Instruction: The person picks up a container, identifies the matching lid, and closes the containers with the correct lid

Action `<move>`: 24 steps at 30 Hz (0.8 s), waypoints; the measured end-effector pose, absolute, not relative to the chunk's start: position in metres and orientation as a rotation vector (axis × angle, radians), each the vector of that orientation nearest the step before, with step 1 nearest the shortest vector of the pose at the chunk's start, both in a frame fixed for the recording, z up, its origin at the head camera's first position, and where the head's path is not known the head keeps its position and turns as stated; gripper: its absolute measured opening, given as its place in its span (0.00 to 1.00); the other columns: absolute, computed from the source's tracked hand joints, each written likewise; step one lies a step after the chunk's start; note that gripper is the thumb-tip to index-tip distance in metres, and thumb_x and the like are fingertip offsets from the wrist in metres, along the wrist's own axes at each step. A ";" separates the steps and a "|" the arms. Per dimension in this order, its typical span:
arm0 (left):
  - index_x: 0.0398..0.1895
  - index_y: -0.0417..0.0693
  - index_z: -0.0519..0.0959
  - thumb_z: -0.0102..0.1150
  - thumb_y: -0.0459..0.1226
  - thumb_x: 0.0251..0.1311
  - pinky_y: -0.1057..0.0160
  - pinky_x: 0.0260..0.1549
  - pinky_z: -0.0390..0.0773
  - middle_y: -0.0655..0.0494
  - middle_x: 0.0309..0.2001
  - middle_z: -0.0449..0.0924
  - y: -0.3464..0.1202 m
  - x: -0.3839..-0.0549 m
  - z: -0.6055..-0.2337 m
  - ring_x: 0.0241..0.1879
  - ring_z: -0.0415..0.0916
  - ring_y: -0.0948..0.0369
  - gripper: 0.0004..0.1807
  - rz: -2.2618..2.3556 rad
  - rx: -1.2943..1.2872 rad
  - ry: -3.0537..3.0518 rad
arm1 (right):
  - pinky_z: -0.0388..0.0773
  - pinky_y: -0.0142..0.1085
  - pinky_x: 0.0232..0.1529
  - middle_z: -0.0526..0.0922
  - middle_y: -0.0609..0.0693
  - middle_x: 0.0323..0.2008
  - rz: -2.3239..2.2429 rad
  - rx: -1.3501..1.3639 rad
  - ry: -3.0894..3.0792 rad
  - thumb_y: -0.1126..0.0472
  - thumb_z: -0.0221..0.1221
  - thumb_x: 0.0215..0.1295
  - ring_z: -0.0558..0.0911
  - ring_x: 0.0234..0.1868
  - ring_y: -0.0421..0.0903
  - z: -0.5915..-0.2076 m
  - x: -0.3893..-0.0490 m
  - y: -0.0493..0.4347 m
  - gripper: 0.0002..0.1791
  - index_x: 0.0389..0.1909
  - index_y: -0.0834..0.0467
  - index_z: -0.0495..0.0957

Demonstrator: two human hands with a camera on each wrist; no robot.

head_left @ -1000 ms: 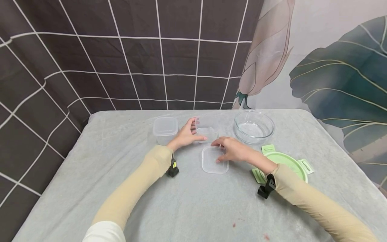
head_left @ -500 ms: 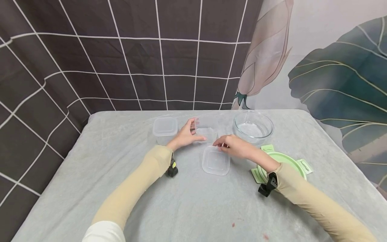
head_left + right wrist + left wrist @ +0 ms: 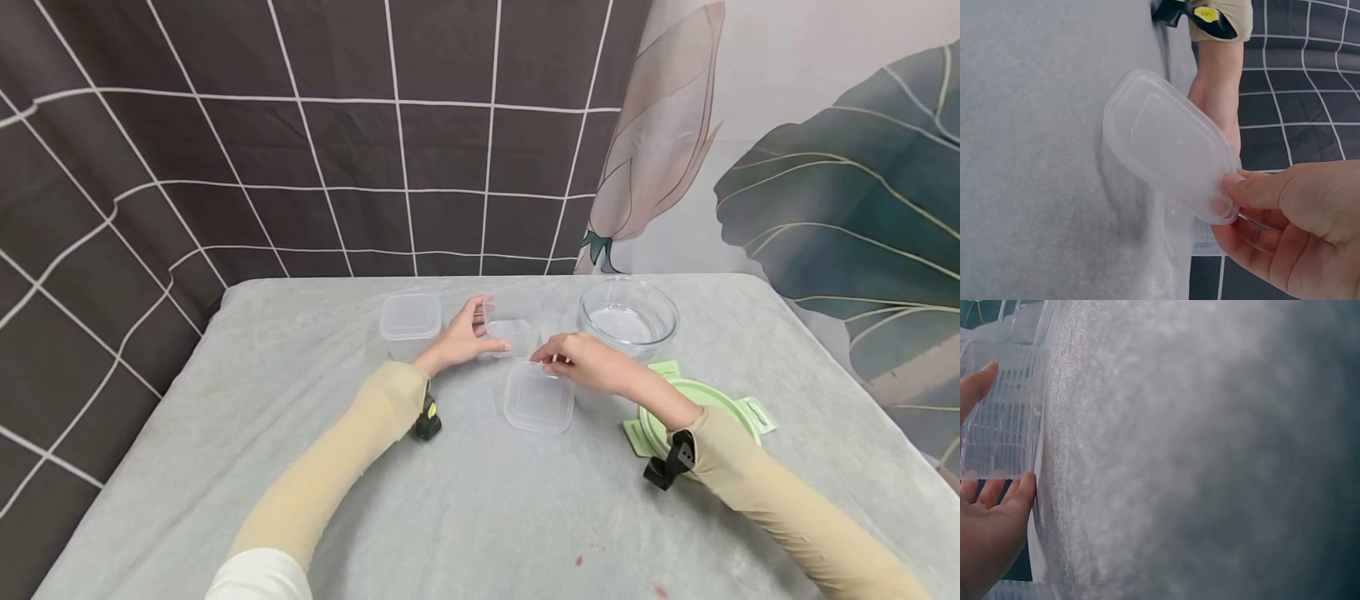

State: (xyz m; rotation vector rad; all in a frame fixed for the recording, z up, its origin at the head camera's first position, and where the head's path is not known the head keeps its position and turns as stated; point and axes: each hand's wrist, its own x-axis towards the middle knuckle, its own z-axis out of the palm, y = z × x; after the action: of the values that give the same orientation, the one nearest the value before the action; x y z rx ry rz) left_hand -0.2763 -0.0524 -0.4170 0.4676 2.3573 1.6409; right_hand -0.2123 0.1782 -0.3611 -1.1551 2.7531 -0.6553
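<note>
My left hand [image 3: 462, 335] holds a clear square plastic container [image 3: 513, 332] at the back middle of the table. In the left wrist view the thumb lies on one side of the ribbed container [image 3: 1004, 419] and the fingers [image 3: 1019, 497] on another. My right hand [image 3: 588, 362] pinches the far right corner of a translucent square lid [image 3: 538, 400] between thumb and fingers. The right wrist view shows this lid [image 3: 1163, 137] tilted, its near part close over the cloth. It is just in front of the container.
A similar container with its lid on [image 3: 410, 321] stands left of my left hand. A round glass bowl [image 3: 630, 321] is at the back right. Nearer, partly under my right forearm, lies a round green lid [image 3: 708, 396] with side clips. Grey cloth covers the table [image 3: 450, 517].
My right hand's fingers have gone from spread over the square lid to pinching its far right corner. The lid has shifted slightly right. My left hand has stayed on the container.
</note>
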 end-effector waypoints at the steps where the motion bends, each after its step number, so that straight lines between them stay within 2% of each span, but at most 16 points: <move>1: 0.72 0.45 0.52 0.72 0.34 0.48 0.57 0.69 0.65 0.46 0.70 0.59 -0.053 -0.277 -0.417 0.69 0.59 0.50 0.50 1.642 0.467 2.357 | 0.80 0.33 0.35 0.85 0.55 0.38 -0.657 -1.165 2.762 0.71 0.58 0.62 0.81 0.36 0.43 -0.361 -0.212 0.178 0.10 0.43 0.64 0.83; 6: 0.73 0.45 0.51 0.72 0.35 0.48 0.57 0.69 0.64 0.46 0.70 0.59 -0.053 -0.279 -0.419 0.69 0.59 0.50 0.51 1.635 0.469 2.356 | 0.79 0.31 0.33 0.84 0.51 0.35 -0.646 -1.186 2.833 0.69 0.59 0.63 0.81 0.33 0.41 -0.356 -0.209 0.178 0.09 0.43 0.61 0.83; 13: 0.72 0.44 0.52 0.72 0.34 0.49 0.57 0.69 0.64 0.45 0.70 0.59 -0.052 -0.278 -0.419 0.69 0.59 0.50 0.50 1.639 0.471 2.353 | 0.74 0.30 0.29 0.81 0.45 0.32 -0.596 -1.234 2.950 0.67 0.58 0.65 0.75 0.28 0.37 -0.351 -0.205 0.177 0.08 0.42 0.56 0.83; 24: 0.72 0.43 0.52 0.72 0.34 0.48 0.56 0.69 0.64 0.44 0.69 0.59 -0.052 -0.278 -0.419 0.68 0.59 0.49 0.50 1.632 0.480 2.362 | 0.77 0.34 0.28 0.81 0.45 0.32 -0.552 -1.461 3.115 0.71 0.62 0.58 0.78 0.30 0.41 -0.346 -0.201 0.177 0.10 0.38 0.54 0.83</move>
State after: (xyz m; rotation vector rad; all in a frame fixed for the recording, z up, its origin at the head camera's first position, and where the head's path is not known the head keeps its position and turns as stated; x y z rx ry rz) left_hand -0.2779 -0.0522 -0.4188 0.4801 2.3620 1.6322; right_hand -0.2010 0.1772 -0.3455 -1.4611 3.1152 -0.5518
